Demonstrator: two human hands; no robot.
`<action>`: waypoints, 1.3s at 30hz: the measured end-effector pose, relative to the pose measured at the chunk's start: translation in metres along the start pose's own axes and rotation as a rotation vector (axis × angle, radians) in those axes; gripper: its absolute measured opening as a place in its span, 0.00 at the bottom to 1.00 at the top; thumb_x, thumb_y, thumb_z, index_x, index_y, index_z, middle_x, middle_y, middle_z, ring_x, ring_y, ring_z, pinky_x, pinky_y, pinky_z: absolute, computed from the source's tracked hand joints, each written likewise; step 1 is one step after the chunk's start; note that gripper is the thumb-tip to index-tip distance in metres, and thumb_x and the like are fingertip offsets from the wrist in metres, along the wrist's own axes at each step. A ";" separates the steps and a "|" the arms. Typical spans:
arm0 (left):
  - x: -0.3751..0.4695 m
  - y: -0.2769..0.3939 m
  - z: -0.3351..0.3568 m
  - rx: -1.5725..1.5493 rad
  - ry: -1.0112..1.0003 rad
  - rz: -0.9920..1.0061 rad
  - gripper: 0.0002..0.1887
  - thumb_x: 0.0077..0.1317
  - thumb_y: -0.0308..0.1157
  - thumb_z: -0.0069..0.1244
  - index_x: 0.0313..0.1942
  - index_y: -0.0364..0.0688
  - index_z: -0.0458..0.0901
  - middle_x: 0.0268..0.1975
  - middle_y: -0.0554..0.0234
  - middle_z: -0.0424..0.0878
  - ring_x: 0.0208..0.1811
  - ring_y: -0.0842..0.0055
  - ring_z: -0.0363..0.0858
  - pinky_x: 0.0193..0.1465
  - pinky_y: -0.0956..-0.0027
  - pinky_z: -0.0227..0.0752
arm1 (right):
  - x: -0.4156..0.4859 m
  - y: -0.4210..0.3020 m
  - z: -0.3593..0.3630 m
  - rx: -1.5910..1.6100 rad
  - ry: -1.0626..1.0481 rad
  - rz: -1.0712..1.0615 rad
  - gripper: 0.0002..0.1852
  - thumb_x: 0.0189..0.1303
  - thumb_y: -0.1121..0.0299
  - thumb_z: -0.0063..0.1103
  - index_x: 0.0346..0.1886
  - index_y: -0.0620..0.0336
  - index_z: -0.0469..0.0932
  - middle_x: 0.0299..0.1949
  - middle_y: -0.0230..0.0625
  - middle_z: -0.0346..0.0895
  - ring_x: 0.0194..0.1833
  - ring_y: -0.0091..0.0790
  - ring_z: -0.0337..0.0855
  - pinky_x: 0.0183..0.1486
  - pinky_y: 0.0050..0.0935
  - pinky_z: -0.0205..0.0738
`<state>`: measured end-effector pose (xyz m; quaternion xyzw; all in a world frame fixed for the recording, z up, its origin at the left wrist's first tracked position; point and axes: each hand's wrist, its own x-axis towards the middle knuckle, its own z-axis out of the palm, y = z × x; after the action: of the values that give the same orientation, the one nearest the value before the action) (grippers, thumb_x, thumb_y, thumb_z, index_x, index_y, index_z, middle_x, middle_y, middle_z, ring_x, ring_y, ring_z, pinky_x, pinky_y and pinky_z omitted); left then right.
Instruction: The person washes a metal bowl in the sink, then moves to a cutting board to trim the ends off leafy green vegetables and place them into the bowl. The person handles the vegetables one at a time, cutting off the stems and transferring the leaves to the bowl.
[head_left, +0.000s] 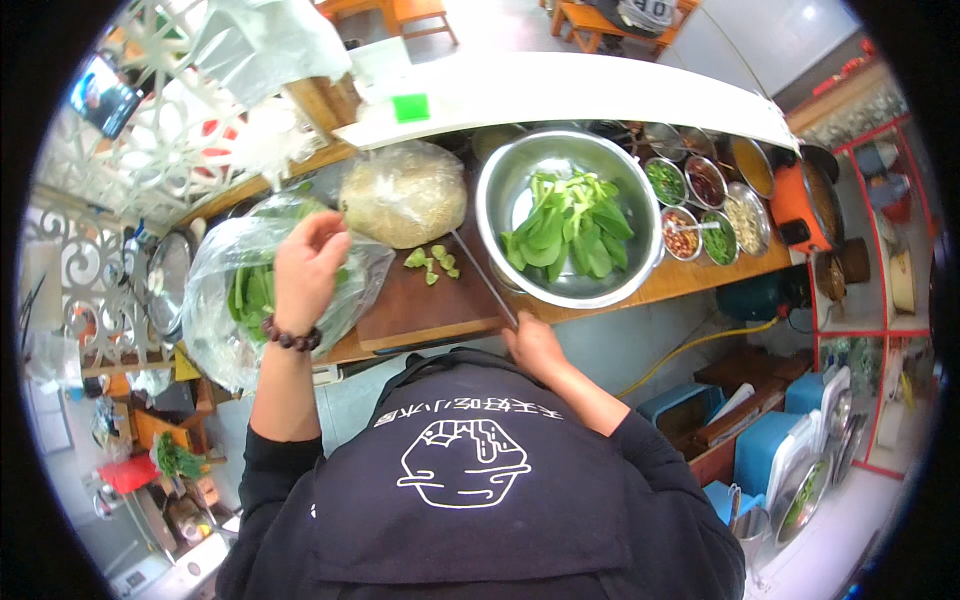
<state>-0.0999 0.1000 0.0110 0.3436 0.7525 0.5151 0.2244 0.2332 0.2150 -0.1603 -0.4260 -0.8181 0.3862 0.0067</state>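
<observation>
My left hand, with a beaded bracelet at the wrist, is raised over a clear plastic bag of leafy greens; its fingers are curled, and whether they hold anything is unclear. My right hand grips a knife at the near edge of the wooden cutting board, its thin blade seen edge-on and pointing away. Several cut green stem ends lie on the board left of the blade. Right of the knife, a large steel bowl holds a pile of leafy greens.
A knotted-looking plastic bag of pale contents rests behind the stem ends. Small bowls of chopped ingredients and an orange pot stand at the right. A white ledge runs along the back. Blue bins stand lower right.
</observation>
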 end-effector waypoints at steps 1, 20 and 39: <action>-0.008 -0.008 -0.025 0.019 0.040 -0.090 0.15 0.72 0.31 0.58 0.53 0.32 0.86 0.44 0.61 0.90 0.43 0.74 0.89 0.45 0.68 0.83 | 0.001 0.001 0.003 -0.006 0.020 -0.017 0.17 0.70 0.60 0.63 0.47 0.67 0.76 0.42 0.66 0.84 0.46 0.71 0.85 0.50 0.62 0.78; 0.010 -0.073 -0.122 0.957 -0.285 0.049 0.15 0.63 0.24 0.53 0.49 0.38 0.88 0.45 0.41 0.89 0.49 0.47 0.87 0.58 0.53 0.81 | 0.009 0.003 0.002 -0.015 0.021 -0.063 0.16 0.68 0.63 0.67 0.43 0.69 0.77 0.39 0.66 0.83 0.46 0.71 0.84 0.47 0.57 0.77; -0.062 0.048 -0.147 0.311 0.118 -0.023 0.14 0.66 0.22 0.63 0.51 0.35 0.84 0.41 0.69 0.87 0.41 0.87 0.82 0.44 0.76 0.76 | -0.005 -0.028 -0.028 0.118 -0.004 -0.135 0.15 0.67 0.63 0.68 0.40 0.67 0.75 0.36 0.62 0.83 0.43 0.70 0.83 0.46 0.57 0.77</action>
<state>-0.1467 -0.0267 0.1085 0.3347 0.8388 0.4094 0.1297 0.2263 0.2198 -0.1219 -0.3677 -0.8209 0.4333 0.0561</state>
